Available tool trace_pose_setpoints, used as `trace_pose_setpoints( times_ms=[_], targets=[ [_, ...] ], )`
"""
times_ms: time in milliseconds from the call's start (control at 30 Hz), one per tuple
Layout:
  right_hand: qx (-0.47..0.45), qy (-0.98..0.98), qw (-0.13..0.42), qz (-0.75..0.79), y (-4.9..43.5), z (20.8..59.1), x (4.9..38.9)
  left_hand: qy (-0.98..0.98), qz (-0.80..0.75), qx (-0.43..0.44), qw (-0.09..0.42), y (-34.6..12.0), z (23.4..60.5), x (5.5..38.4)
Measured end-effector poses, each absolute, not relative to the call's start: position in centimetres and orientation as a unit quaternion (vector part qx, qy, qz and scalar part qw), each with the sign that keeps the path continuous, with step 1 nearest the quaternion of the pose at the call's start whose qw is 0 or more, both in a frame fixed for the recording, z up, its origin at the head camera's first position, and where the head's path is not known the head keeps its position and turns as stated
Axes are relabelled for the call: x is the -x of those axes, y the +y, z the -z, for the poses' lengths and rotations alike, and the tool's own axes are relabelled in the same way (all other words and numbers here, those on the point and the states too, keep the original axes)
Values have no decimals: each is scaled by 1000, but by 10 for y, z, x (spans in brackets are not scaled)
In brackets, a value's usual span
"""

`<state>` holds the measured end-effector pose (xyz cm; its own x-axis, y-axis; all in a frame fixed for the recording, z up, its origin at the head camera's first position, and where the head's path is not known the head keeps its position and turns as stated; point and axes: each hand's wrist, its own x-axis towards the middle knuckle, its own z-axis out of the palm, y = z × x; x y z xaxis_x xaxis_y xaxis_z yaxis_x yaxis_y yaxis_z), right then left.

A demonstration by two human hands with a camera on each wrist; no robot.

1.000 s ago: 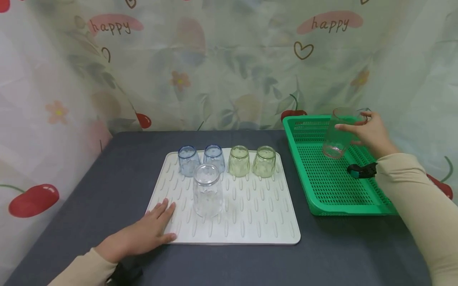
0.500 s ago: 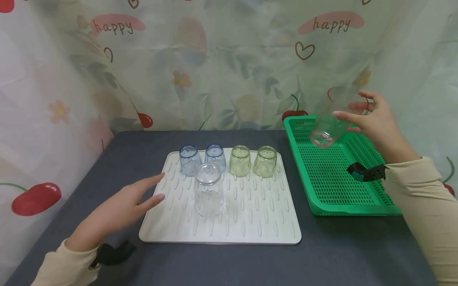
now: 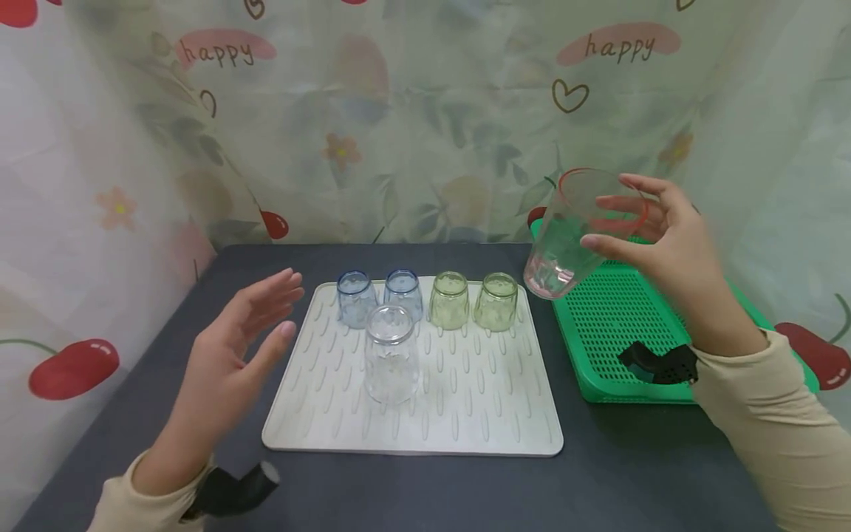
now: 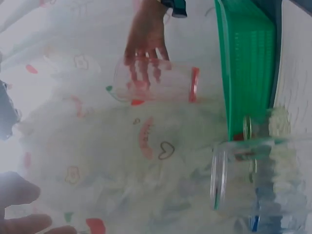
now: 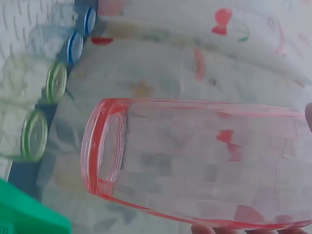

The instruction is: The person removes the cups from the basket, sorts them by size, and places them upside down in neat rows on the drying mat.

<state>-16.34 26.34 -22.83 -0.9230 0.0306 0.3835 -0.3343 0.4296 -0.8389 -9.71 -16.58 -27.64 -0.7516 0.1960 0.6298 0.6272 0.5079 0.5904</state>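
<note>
My right hand [image 3: 665, 244] grips a tall clear pink glass [image 3: 565, 251] near its rim, thumb on one side and fingers on the other. The glass tilts with its base down toward the left, above the basket's left edge; in the right wrist view its thick pink base [image 5: 105, 146] shows up close. My left hand [image 3: 233, 347] hovers over the left side of the white ribbed mat [image 3: 479, 421], fingers relaxed and holding nothing. A clear tall glass [image 3: 391, 362] stands upside down on the mat, in front of two blue glasses [image 3: 355, 301] and two green glasses [image 3: 450, 303], also upside down.
The green plastic basket [image 3: 605, 384] stands right of the mat on the dark table [image 3: 412, 495], partly hidden by my right arm. Behind the table hangs a printed curtain [image 3: 425, 133], which also runs along both sides.
My right hand lifted the pink glass out of the basket and carried it left toward the mat. My left hand rose off the mat's left edge.
</note>
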Motion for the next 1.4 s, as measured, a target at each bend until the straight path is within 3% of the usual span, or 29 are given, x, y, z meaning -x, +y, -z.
trace_pose_setpoints(
  times_ms=[167, 433, 1033, 1400],
  targets=[
    [-142, -826, 155, -523, 237, 238, 146, -780, 495, 286, 253, -143, 277, 89],
    [-230, -820, 120, -511, 202, 255, 124, -752, 539, 328, 191, -112, 280, 84],
    [-300, -824, 63, -476, 169, 285, 101, -759, 555, 336, 60, -74, 303, 90],
    [-291, -845, 53, -446, 162, 292, 99, -792, 515, 324, 53, -70, 301, 90]
  ],
)
